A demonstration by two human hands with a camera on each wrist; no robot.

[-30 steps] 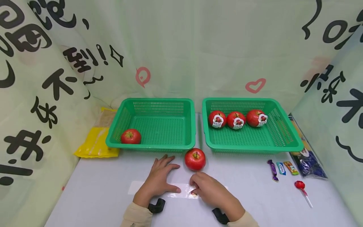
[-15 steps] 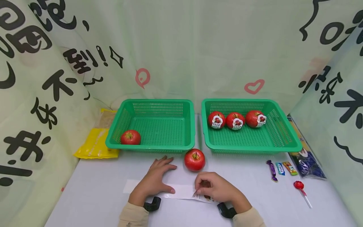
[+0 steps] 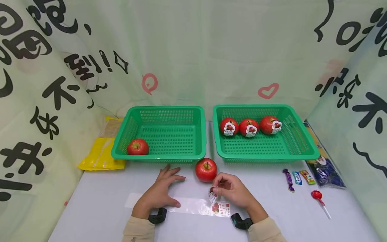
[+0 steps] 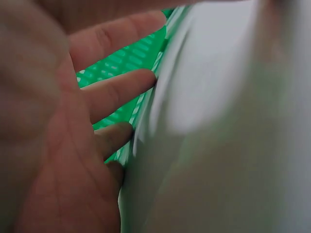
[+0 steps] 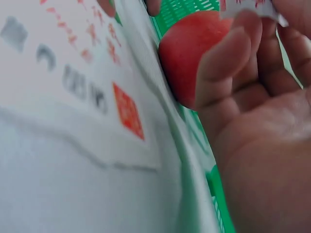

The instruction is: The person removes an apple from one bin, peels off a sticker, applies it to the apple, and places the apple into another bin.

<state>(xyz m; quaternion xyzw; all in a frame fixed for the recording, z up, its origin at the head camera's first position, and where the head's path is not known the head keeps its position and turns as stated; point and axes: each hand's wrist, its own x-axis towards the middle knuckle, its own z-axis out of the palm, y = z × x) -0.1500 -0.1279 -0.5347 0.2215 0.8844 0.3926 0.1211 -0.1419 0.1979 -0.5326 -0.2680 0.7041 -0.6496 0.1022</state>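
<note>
A clear-looking sticker strip lies flat on the table, with a printed sticker at its right end. Over its left part is my left hand, fingers spread and thumb on the strip. My right hand pinches a peeled sticker between thumb and fingers, raised just above the strip. Just beyond that hand stands a red apple. In the right wrist view, the held sticker is partly cut off at the top, near the apple.
Behind are two green baskets: the left basket holds one apple, the right basket three stickered apples. A yellow bag lies left; several candies, a lollipop and a dark packet lie right.
The right hand has peeled a sticker off the strip and lifted it toward the apple, uncovering another printed sticker at the strip's end. The left hand has stayed over the strip.
</note>
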